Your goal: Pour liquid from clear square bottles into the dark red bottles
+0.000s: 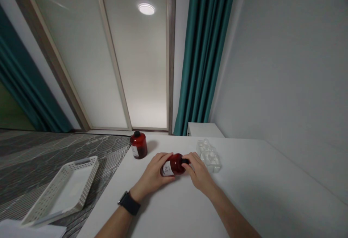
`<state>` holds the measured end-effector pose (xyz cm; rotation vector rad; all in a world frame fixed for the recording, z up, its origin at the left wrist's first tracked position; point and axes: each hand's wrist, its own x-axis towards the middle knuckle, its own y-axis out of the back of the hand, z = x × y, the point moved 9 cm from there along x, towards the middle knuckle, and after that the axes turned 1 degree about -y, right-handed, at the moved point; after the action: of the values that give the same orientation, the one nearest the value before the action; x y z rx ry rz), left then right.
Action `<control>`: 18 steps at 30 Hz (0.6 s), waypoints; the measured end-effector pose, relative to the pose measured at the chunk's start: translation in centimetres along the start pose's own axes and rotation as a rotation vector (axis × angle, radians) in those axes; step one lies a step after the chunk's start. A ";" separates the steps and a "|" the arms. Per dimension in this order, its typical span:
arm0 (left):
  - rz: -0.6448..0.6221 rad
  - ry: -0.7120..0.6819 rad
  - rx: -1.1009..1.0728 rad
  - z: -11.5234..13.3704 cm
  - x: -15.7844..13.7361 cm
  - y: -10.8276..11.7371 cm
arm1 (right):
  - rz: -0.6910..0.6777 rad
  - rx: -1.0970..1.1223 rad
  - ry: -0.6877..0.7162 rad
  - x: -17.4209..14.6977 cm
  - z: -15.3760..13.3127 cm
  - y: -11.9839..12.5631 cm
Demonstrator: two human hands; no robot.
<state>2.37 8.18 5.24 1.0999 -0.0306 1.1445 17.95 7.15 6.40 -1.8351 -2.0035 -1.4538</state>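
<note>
Bottle (176,164): dark red, lying tilted sideways over the front-to-back middle of the table (176,209), base to the left, neck to the right; cannot tell whether touching the tabletop.
Wall (285,67): pale grey, plain, along the right.
Door (146,67): frosted panels in wooden frames, beyond the table, with a bright oval of light showing on one panel.
Curtain (206,49): teal, hanging in folds right of the door.
Grey surface (111,151): patterned, left of the table.
Cabinet (205,130): white, just past the far table edge.
Basket (88,187): white, shallow, perforated sides, resting on the grey surface.
Left hand (159,169): wrapped around the bottle's body, fingers along the far side, thumb along the near side.
Right hand (199,172): thumb and fingertips pinched on the black cap (185,161).
Plastic tray (210,158): clear, on the table, just beyond the right hand.
Second bottle (139,147): same dark red, black top, upright near the far left table corner.
Watch (129,203): dark, strapped on the left wrist.
Label (167,168): white, on the bottle's body, partly covered by fingers.
</note>
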 end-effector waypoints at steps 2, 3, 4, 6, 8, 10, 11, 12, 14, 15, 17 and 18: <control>-0.005 0.008 -0.027 0.0 0.0 0.0 | -0.010 -0.006 0.002 0.0 0.0 0.0; -0.008 0.013 -0.040 0.0 0.0 0.0 | -0.014 -0.009 0.005 0.0 -0.1 -0.1; -0.013 0.019 -0.052 0.0 0.1 0.0 | -0.018 -0.011 0.011 0.0 -0.2 0.0; -0.026 0.031 -0.077 0.1 0.1 0.1 | -0.027 -0.018 0.028 0.0 -0.5 0.0; -0.048 0.041 -0.096 0.2 0.2 0.2 | -0.043 -0.029 0.038 -0.1 -0.8 0.0; -0.072 0.039 -0.099 0.4 0.2 0.2 | -0.055 -0.041 0.034 -0.1 -1.0 0.1; -0.080 0.033 -0.084 0.5 0.2 0.2 | -0.059 -0.043 0.028 -0.1 -1.0 0.2; -0.082 0.022 -0.056 0.7 0.1 0.1 | -0.059 -0.042 0.016 -0.1 -0.9 0.3; -0.069 -0.005 0.037 1.0 0.0 -0.2 | -0.054 -0.043 -0.030 -0.1 -0.4 0.4; -0.053 -0.018 0.094 1.2 0.0 -0.4 | -0.049 -0.051 -0.063 -0.1 -0.1 0.3; -0.024 -0.031 0.196 1.5 -0.1 -0.9 | -0.031 -0.094 -0.138 -0.2 0.7 0.3; -0.013 -0.034 0.234 1.6 -0.1 -1.1 | -0.019 -0.121 -0.173 -0.2 1.0 0.2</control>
<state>3.90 7.01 5.20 1.3248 0.0858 1.1372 18.75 7.61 5.82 -2.0630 -2.0543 -1.5004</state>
